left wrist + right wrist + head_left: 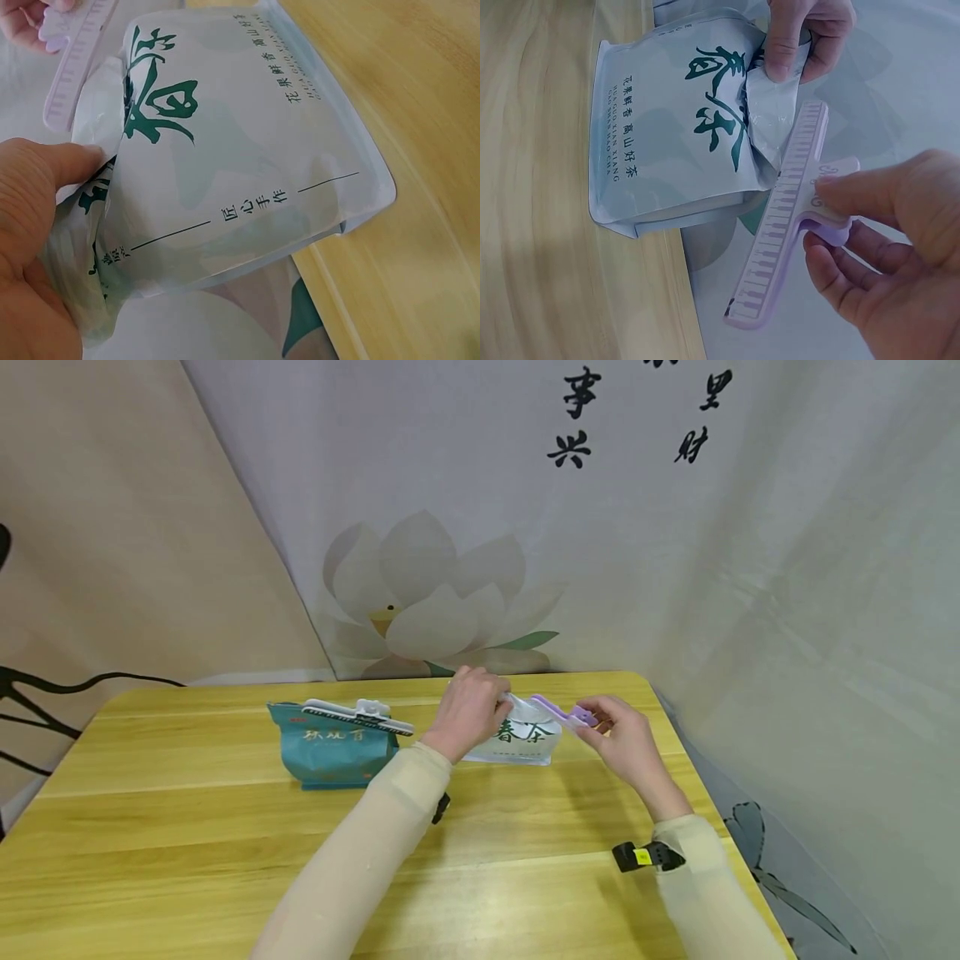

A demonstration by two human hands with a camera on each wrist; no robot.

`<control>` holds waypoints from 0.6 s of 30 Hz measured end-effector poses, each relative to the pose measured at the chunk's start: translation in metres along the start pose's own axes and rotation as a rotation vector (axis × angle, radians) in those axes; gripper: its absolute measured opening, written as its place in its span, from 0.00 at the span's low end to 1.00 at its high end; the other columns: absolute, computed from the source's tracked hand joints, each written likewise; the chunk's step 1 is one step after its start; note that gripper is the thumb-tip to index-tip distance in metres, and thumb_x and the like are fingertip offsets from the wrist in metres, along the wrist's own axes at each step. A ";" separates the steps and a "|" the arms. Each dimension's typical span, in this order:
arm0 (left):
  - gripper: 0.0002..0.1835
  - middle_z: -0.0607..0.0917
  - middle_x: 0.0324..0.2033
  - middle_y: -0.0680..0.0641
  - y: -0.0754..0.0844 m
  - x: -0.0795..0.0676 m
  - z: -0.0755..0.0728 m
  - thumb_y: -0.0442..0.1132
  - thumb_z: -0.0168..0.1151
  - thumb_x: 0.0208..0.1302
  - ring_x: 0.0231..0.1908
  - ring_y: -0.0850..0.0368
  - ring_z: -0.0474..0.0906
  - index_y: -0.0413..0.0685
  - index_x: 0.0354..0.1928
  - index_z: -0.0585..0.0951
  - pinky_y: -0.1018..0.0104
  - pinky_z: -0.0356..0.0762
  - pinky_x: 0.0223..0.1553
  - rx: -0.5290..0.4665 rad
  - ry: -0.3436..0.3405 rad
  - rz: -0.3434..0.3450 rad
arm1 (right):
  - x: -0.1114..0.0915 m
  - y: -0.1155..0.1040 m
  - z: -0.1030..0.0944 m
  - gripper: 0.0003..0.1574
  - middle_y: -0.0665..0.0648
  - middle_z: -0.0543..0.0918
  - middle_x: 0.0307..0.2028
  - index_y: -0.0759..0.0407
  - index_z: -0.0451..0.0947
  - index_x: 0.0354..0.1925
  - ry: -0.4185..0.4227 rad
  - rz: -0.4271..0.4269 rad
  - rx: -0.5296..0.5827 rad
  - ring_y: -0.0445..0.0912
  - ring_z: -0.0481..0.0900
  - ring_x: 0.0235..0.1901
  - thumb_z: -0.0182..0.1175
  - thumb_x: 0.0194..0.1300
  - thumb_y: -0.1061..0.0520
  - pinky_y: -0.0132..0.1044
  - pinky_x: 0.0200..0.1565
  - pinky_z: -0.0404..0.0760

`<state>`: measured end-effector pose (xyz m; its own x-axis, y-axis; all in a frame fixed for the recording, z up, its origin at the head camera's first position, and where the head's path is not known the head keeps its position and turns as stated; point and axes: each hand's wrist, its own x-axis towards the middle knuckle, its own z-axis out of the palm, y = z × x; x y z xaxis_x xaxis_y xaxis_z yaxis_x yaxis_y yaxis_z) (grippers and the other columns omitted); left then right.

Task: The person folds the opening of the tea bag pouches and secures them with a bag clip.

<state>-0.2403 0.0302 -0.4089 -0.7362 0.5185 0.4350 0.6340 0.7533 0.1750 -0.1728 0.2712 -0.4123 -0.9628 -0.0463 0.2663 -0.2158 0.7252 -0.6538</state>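
A white tea bag (225, 135) with green characters stands on the table, its top folded over. My left hand (468, 708) grips that folded top, thumb in front, as the left wrist view shows. In my right hand (626, 747) is a long purple bag clip (780, 217) with a piano-key pattern, pinched by its handle between thumb and fingers. The clip lies slantwise beside the fold at the bag's right end. From these views I cannot tell whether its jaws touch the bag.
Left of my left hand stands a teal bag (337, 752) with a white and black clip (358, 716) across its top. The wooden table (187, 852) ends at the back against a hanging cloth (615, 593) with a printed lotus and characters.
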 end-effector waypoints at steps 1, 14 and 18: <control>0.07 0.87 0.26 0.52 0.000 0.000 0.000 0.39 0.70 0.68 0.29 0.55 0.75 0.49 0.30 0.86 0.62 0.68 0.38 0.000 0.004 0.003 | 0.001 -0.001 0.000 0.21 0.65 0.85 0.47 0.66 0.81 0.56 -0.004 0.000 0.003 0.54 0.81 0.39 0.69 0.65 0.68 0.45 0.42 0.80; 0.07 0.87 0.28 0.51 0.000 0.001 0.000 0.41 0.72 0.66 0.30 0.54 0.75 0.48 0.33 0.85 0.61 0.67 0.39 -0.019 -0.016 -0.019 | 0.010 0.002 0.004 0.19 0.62 0.85 0.46 0.66 0.83 0.55 -0.017 -0.018 0.001 0.54 0.81 0.42 0.70 0.67 0.64 0.42 0.43 0.80; 0.08 0.87 0.28 0.52 0.001 0.001 0.000 0.41 0.73 0.66 0.30 0.55 0.76 0.48 0.32 0.85 0.62 0.67 0.39 -0.026 -0.005 -0.024 | 0.011 0.005 0.004 0.18 0.62 0.86 0.46 0.65 0.84 0.54 -0.008 -0.049 0.012 0.54 0.82 0.44 0.69 0.67 0.63 0.45 0.45 0.82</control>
<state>-0.2402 0.0311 -0.4084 -0.7525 0.5024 0.4259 0.6218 0.7550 0.2080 -0.1852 0.2711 -0.4156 -0.9523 -0.0875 0.2923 -0.2645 0.7139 -0.6484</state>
